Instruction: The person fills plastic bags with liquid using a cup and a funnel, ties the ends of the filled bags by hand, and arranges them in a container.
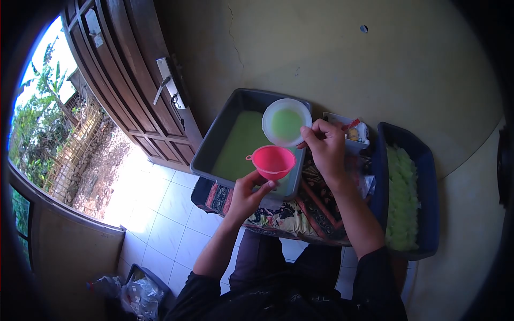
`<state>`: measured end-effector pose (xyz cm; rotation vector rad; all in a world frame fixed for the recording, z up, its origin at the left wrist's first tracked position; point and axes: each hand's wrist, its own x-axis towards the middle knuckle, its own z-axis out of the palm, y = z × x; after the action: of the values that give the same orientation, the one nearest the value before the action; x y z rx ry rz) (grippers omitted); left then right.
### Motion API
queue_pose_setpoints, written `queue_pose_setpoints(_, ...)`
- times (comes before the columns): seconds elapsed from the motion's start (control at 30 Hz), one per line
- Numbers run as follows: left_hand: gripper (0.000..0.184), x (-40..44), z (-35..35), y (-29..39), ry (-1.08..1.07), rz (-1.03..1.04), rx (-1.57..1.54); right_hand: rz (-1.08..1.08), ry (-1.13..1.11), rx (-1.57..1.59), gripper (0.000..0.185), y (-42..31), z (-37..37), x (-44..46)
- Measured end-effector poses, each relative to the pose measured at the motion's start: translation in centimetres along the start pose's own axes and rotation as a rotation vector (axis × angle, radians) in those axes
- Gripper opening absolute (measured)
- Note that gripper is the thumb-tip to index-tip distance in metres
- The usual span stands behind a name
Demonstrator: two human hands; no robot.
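Note:
My left hand is closed around the lower part of a pink funnel, its wide mouth facing up. In my right hand, the thumb and fingers pinch the rim of a round white bowl with pale green liquid in it. The bowl is tilted just above and behind the funnel. Both are over a large grey tub of the same green liquid. What lies under the funnel's spout is mostly hidden by my left hand.
A patterned cloth covers the table under the tub. At right are a small white box with packets and a dark blue tub of green filled bags. An open wooden door stands left; a plastic-filled bin is below.

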<state>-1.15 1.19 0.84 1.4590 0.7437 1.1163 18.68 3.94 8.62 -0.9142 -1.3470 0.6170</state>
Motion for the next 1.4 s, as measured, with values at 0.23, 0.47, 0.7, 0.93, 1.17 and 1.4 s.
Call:
queue_pose_setpoints(0.23,0.023,-0.3,-0.1,-0.2,-0.001,0.012,0.02,-0.08,0.013,0.008,0.025,-0.1,0.7,-1.2)
queue_pose_setpoints(0.47,0.025,-0.2,0.3,0.2,-0.018,0.027,0.021,-0.252,0.049,-0.237,0.025,-0.4,0.4,-1.6)
queue_pose_setpoints(0.7,0.025,-0.4,0.3,0.3,-0.018,0.026,0.011,-0.345,0.04,-0.267,0.023,-1.3,0.6,-1.7)
queue_pose_setpoints(0.93,0.024,-0.5,0.2,0.6,-0.023,0.069,0.023,-0.389,0.033,-0.258,0.021,-1.5,0.8,-1.7)
queue_pose_setpoints(1.17,0.025,-0.7,0.3,0.6,-0.013,0.033,-0.014,-0.43,0.036,-0.308,0.021,-2.0,0.8,-1.8)
queue_pose_setpoints(1.4,0.026,-0.8,0.3,0.6,-0.011,0.05,-0.026,-0.37,0.041,-0.284,0.023,-1.7,0.7,-1.9)
